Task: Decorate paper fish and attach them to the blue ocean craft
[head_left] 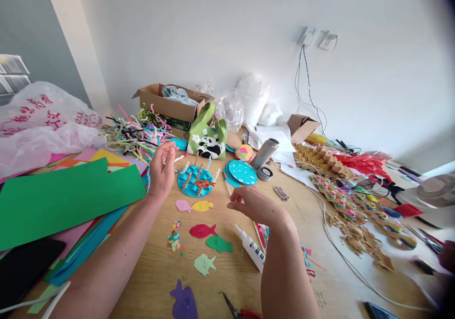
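Note:
My left hand (162,169) hovers left of a round blue disc (181,188), its fingers loosely curled and nothing visible in them. Twisted orange and white sticks stand up from the disc, and an orange paper fish (204,184) rests among them. To the disc's right, my right hand (254,203) is held above the table, fingers bent and apart, holding nothing visible. Below lie paper fish: pink (183,205), yellow (202,206), red (202,231), green (219,243), pale green (204,264) and purple (185,302). A white glue bottle (252,250) lies beside my right forearm.
Small paper dots (174,241) lie left of the fish, scissors (232,305) at the front. Blue patterned discs (242,172), a metal flask (264,154) and a green panda bag (207,139) stand behind. Green card (67,195) covers the left; egg-carton pieces (341,195) and a cable spread right.

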{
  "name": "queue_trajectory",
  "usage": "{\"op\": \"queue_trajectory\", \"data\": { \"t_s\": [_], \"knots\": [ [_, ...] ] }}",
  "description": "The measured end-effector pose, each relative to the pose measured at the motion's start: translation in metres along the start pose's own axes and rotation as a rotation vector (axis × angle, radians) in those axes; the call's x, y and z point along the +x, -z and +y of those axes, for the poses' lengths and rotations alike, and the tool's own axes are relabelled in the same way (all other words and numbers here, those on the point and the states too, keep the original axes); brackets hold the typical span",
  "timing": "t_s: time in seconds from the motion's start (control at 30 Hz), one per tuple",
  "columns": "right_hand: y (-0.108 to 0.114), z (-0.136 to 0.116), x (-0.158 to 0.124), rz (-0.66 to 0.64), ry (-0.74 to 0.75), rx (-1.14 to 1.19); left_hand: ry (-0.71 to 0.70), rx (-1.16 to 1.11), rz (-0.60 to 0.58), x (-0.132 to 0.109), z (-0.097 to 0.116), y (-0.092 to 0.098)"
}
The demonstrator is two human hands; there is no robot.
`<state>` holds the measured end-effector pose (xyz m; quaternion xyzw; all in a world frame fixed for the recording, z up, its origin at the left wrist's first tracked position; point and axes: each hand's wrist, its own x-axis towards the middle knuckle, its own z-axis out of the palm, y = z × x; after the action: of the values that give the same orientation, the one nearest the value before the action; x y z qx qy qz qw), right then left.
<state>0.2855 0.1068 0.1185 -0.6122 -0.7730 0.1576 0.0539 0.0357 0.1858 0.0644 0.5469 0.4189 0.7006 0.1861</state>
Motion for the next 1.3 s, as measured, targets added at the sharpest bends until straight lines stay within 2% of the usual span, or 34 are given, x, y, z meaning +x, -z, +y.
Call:
{"op": "queue_trajectory", "data": {
  "t_s": [0.13, 0.43, 0.57, 0.67, 0.83, 0.93, 1.07, 1.3],
  "knots": [
    [0.003, -0.005, -0.004, 0.021, -0.040, -0.032, 0.006, -0.002, 0.007, 0.002, 0.003, 0.001],
    [0.017, -0.016, -0.009, -0.057, -0.137, -0.089, 0.041, -0.019, -0.014, 0.007, 0.000, 0.005],
    [0.016, -0.017, -0.008, -0.083, -0.146, -0.082, 0.022, 0.076, -0.088, 0.013, 0.001, 0.010],
    [0.017, -0.019, -0.009, -0.098, -0.150, -0.076, -0.002, 0.198, -0.280, 0.017, 0.013, 0.019],
    [0.018, -0.020, -0.012, -0.115, -0.121, -0.067, 0.054, 0.535, -0.817, 0.012, 0.034, 0.034],
    [0.018, -0.019, -0.013, -0.119, -0.103, -0.058, 0.053, 0.729, -1.068, 0.002, 0.035, 0.034],
    [0.020, -0.018, -0.014, -0.120, -0.094, -0.052, 0.007, 0.934, -1.225, -0.010, 0.031, 0.028],
    [0.024, -0.019, -0.018, -0.119, -0.093, -0.049, -0.025, 0.957, -1.347, -0.021, 0.011, 0.028]
  ]
}}
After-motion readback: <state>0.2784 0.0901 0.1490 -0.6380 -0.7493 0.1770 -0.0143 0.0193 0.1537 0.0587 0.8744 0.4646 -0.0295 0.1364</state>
